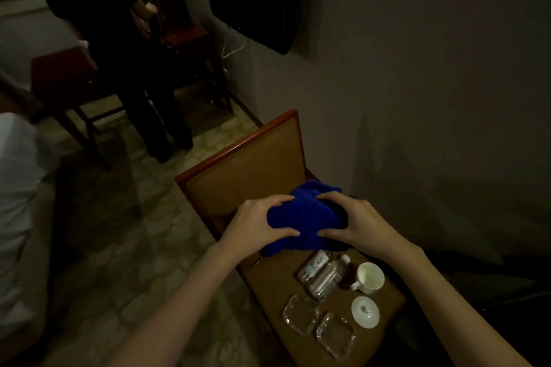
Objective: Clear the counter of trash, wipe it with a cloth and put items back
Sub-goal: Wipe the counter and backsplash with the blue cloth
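Head view: both hands on the blue cloth

Left hand [256, 225] and right hand [356, 220] grip a bunched blue cloth [307, 217] from either side, fingers [280, 202] curled round it, over the wooden tabletop [238, 176]. At 6 o'clock from the cloth lie a plastic water bottle [328, 275], a white cup [369, 277], its lid [365, 311] and two glass ashtrays [301, 313]

no legible text, packet [313, 266] print blurred
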A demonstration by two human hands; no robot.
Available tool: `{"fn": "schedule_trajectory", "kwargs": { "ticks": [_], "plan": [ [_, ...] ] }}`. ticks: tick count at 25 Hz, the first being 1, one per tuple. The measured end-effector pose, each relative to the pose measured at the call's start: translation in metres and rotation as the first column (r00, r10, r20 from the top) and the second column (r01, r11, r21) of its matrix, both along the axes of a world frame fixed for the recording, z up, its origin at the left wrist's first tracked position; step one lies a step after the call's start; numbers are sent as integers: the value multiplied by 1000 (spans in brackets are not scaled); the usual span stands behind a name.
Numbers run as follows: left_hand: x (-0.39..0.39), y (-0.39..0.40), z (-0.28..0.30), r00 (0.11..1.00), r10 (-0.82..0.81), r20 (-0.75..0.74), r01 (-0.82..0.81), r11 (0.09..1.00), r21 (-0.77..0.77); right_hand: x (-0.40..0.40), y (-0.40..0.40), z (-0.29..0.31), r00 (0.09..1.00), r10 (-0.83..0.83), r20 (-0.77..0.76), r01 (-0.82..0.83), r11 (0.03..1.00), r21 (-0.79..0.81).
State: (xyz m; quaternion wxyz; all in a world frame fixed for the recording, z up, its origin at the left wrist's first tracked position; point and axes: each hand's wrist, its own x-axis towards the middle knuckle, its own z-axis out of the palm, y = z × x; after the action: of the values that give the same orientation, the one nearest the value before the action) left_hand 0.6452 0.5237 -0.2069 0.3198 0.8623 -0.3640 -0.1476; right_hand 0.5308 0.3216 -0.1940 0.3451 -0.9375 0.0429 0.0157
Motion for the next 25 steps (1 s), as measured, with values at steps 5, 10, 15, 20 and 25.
{"fn": "schedule_trajectory", "kwargs": {
  "ticks": [5, 10, 15, 20, 25],
  "plan": [
    [52, 8, -57, 999, -4, -46, 8, 996, 92, 61, 8, -54, 994, 11, -107, -8, 1000, 28],
    [107, 0, -115, 991, -74, -112, 90, 985, 149, 113, 6, -113, 978, -38, -206, 45, 999, 28],
    [134, -4, -170, 989, -73, -128, 100, 972, 214, 143, 4, -163, 963, -49, -263, 60, 998, 34],
    [135, -14, -227, 987, -63, -146, 102, 955, 279, 153, -7, -229, 942, -26, -334, 41, 998, 37],
    [132, -26, -300, 996, 43, -83, -9, 929, 370, 173, -18, -308, 941, 33, -336, -39, 999, -12]
  ]
}}
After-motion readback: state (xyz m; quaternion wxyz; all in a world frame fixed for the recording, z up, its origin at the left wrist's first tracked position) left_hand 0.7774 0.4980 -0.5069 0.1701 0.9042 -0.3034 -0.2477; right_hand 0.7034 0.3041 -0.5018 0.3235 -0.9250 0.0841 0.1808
